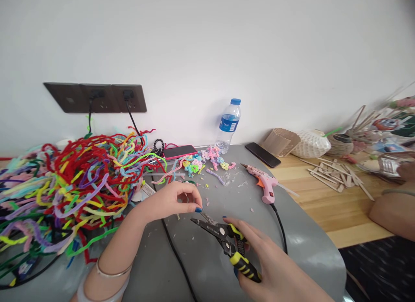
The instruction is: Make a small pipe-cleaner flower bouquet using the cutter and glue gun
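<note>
1. Our right hand [272, 261] grasps the pliers [223, 237], jaws parted, near centre.
2. Our left hand [171, 200] curls beside their tip; we cannot tell whether its grip holds anything.
3. Right on our table [304, 254] lies a glue gun [268, 187]; left, heaped pipe cleaners [87, 172].

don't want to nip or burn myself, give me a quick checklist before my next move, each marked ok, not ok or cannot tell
1. Pliers held by the handles in the right hand: ok.
2. Left hand well away from the plier tips: not ok, its thumb is close beside them.
3. Left hand's pinch on something: cannot tell, too small to make out.
4. Glue gun apart from both hands: ok, it lies on the table.
5. Glue gun cool: cannot tell, heat doesn't show.
6. Bottle capped: ok.
</note>
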`<state>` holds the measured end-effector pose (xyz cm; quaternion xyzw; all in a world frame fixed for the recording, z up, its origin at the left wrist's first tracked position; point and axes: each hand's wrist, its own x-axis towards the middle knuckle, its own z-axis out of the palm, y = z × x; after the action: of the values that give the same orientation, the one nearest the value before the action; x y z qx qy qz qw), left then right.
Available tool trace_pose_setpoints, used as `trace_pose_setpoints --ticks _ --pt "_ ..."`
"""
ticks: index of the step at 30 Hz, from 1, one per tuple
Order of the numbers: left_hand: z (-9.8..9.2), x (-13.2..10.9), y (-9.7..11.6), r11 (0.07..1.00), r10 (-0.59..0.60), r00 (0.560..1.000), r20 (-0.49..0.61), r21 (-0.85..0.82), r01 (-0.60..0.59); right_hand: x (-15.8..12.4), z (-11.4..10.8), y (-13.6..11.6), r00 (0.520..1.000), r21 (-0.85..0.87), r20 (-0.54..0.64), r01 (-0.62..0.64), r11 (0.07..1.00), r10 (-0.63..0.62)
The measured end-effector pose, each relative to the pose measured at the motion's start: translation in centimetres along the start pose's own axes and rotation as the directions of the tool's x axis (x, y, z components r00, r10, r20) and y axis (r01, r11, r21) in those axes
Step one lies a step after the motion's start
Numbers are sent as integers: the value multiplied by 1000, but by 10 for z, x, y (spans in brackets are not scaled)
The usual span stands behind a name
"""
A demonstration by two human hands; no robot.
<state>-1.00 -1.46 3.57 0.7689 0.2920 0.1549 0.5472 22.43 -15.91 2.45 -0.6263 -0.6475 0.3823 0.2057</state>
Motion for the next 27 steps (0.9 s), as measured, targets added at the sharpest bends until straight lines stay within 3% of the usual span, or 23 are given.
trace_pose_setpoints --ticks 10,13,15,17,19,21,25,27 --pt "-3 -1 1 998 3 1000 2 64 -4 3 0 0 1000 -50 6 13 999 -13" --pt "-3 0 -3 1000 -21 1000 -12 7 21 5 0 1 1000 -96 15 15 995 -13" --pt "-4 2 -6 993 -53 995 -83 -108 44 6 0 2 1000 -119 20 15 993 -12" --pt "-6 3 -10 977 -64 967 -245 -211 11 9 -1 0 1000 -126 5 17 992 -16" --pt "-10 5 -14 962 -53 897 -438 -264 -72 15 -4 -3 999 -115 -37 -8 993 4" --pt "-14 6 -17 945 -57 833 -550 -298 -132 26 -7 -8 995 -96 -95 -48 994 39" --pt "-18 8 -21 940 -72 813 -578 -312 -139 71 -13 -16 969 -131 -247 -40 991 6" --pt "-18 9 -23 947 -70 824 -563 -298 -123 102 -13 -15 934 -262 -343 6 965 -99"
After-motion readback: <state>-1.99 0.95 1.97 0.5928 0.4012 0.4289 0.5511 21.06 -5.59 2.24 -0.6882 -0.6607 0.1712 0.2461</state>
